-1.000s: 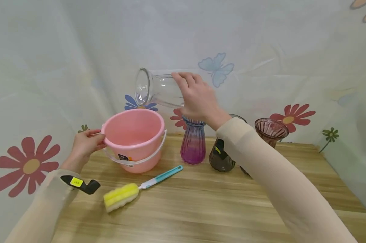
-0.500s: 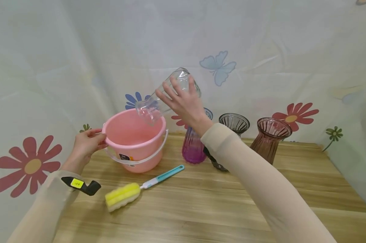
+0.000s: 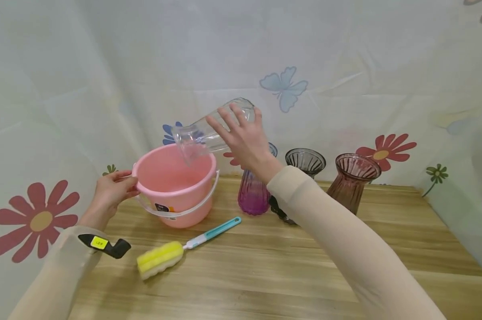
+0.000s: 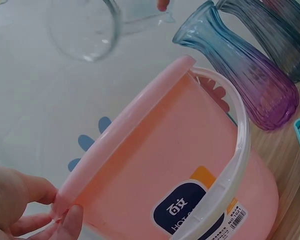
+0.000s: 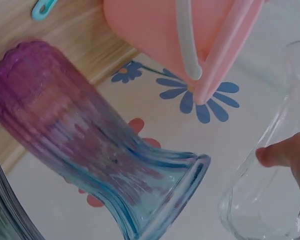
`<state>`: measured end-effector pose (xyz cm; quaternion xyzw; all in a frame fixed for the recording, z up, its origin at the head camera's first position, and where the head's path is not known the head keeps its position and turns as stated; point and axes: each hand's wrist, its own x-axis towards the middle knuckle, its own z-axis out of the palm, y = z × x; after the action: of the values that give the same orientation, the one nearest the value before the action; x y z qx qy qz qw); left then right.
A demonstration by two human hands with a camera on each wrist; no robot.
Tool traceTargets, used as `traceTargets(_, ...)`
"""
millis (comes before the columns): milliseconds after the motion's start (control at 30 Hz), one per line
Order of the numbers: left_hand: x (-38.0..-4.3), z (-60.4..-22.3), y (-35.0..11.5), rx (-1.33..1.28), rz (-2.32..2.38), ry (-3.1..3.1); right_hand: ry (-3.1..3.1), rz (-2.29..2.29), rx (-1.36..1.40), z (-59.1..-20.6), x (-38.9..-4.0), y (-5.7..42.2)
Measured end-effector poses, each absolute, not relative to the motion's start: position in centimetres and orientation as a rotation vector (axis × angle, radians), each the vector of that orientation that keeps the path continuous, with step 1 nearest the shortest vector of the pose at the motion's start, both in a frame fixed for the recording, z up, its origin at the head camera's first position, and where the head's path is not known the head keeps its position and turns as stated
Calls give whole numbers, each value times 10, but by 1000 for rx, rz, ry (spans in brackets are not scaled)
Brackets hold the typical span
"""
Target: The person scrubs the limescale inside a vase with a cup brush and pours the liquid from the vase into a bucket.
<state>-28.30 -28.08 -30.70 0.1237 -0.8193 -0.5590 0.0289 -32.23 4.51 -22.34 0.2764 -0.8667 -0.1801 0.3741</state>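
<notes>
My right hand (image 3: pixel 245 140) grips a clear glass vase (image 3: pixel 198 140) near its base, in the air. The vase is tilted with its mouth down and left, over the right side of a pink bucket (image 3: pixel 185 209). In the right wrist view the thumb (image 5: pixel 280 152) lies along the clear glass. At the bucket's left rim, my left hand (image 3: pixel 112 191) pinches the edge between thumb and fingers, as the left wrist view (image 4: pixel 35 210) confirms. The bucket stands upright, its white handle (image 3: pixel 193 208) hanging down in front.
A blue-to-purple vase (image 3: pixel 252 195) stands right of the bucket, partly behind my right arm. Farther right are a grey vase (image 3: pixel 305 162) and a brownish-pink vase (image 3: pixel 351 184). A sponge brush (image 3: pixel 161 258) with a teal handle lies in front on the wooden table (image 3: pixel 233 284).
The clear vase, nearly level a second ago, has tipped mouth-down over the bucket, then flattened slightly and shifted left. My left hand has stayed on the rim.
</notes>
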Motion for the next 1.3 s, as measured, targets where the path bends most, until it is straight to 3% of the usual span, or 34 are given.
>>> traceTargets(333, -277, -288, -264, 307, -1273, -2585, -2177, 204, 706, -211, -311, 58)
traceTargets(433, -273, -279, -245, 96, -1231, -2515, -2253, 379, 692, -207, -303, 61)
traceTargets(633, -261, -269, -197, -587, -1338, -2414, -2337, 673, 706, -215, -278, 66)
traceTargets(767, -247, -268, -164, -854, -1402, -2382, -2344, 893, 765, -232, -255, 70)
traceTargets(1033, -224, -314, -131, -929, -1564, -2431, -2524, 1191, 720, -291, -209, 89)
traceTargets(1300, -213, -365, -100, -847, -1699, -2530, -2660, 1294, 564, -339, -191, 118)
